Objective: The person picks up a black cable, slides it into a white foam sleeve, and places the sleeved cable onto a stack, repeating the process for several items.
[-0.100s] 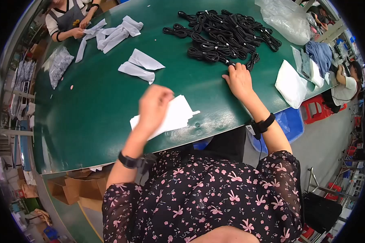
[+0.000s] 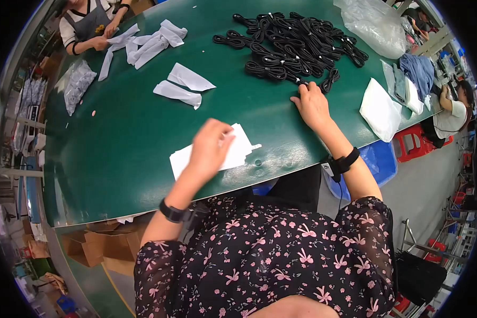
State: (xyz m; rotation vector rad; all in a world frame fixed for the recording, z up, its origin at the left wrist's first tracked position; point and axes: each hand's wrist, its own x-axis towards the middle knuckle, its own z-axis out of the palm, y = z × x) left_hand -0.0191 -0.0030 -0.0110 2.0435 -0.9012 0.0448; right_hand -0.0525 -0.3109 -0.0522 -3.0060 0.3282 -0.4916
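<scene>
A broad, smooth green tabletop [image 2: 122, 138] carried a heap of black coiled cables [image 2: 297, 47], a flat white stack of sheets [image 2: 239, 144] near its front edge, two pale white strips [image 2: 190, 79] beyond, and, rightward, a puffy white packet [image 2: 380, 110].

No legible lettering, numbers or signs in view.

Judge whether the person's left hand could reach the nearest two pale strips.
Probably yes: only green tabletop shows between the left hand and the two pale strips, and the right hand is off by the black cables.
</scene>
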